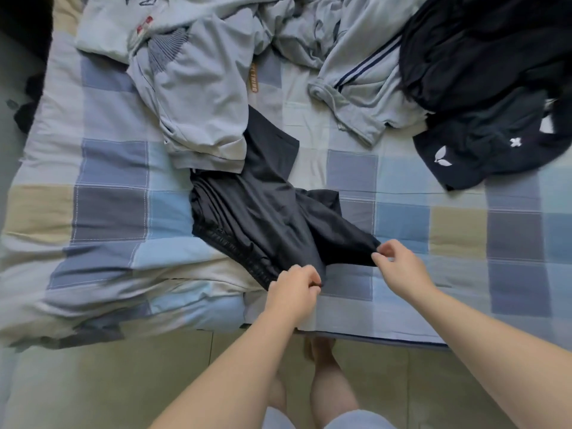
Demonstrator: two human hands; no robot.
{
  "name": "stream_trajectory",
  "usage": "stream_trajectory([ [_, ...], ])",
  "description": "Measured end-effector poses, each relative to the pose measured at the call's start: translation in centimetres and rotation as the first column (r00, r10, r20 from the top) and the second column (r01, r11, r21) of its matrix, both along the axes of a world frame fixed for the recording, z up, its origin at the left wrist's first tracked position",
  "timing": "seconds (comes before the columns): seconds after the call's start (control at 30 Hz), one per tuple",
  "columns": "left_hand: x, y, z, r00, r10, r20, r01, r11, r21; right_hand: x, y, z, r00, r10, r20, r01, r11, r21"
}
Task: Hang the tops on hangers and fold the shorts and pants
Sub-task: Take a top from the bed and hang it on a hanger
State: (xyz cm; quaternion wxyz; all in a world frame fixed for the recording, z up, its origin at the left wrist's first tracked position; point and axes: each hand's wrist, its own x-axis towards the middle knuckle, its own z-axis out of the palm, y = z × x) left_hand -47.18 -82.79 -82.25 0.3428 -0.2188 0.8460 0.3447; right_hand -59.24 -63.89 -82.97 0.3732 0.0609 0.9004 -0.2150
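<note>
Black shorts [266,218] lie mid-bed on the checked quilt [108,212], near the front edge, rumpled and not flat. The ribbed elastic waistband runs diagonally along their left side. One leg points away toward the far side; its left part is tucked under the grey tee [201,97]. The other leg stretches right, toward the right hand.

Left hand [294,292]: fingers curled, pinching the near edge of the shorts at the lower end of the waistband. Knuckles up, forearm coming in from bottom centre.

Right hand [399,270]: thumb and fingertips pinching the corner of the right-side leg hem. The fabric between the two hands is pulled fairly taut, with the near edge lifted slightly off the quilt.

Other laundry on the bed:
- grey tee, crumpled, touching and overlapping the shorts' far-left part
- pale printed top [123,23] at the far left, partly under the pile
- grey garment with navy side stripes [356,88], far right of centre, apart from the shorts
- black clothes heap [479,72] at far right, white logos showing on its near edge, well apart from the shorts

Tiled floor [123,382] in front of the bed; the person's bare feet [322,357] stand at the bed edge.
</note>
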Motion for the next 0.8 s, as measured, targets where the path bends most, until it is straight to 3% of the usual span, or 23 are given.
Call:
stream_trajectory([
  [0.27, -3.7, -8.9, -0.2, 0.994, 0.038, -0.105, -0.064, 0.967, -0.249, -2.8, -8.9, 1.6, 0.986, 0.169, 0.003, -0.164, 0.959, -0.230],
  [0.43, -7.1, -19.1, -1.6, 0.990, 0.034, -0.137, -0.090, 0.898, -0.430, -5.0, -18.3, -0.1, 0.963, 0.271, -0.015, -0.263, 0.920, -0.290],
  [0.57, -10.4, -26.3, -4.1, 0.983, 0.051, -0.177, -0.130, 0.873, -0.471, -6.5, -26.2, -3.4, 0.937, 0.348, -0.022, -0.339, 0.897, -0.283],
  [0.8, -14.2, -33.9, -10.5, 0.920, 0.250, -0.301, -0.374, 0.791, -0.484, -9.2, -36.8, -9.7, 0.993, 0.119, -0.014, -0.115, 0.912, -0.394],
])
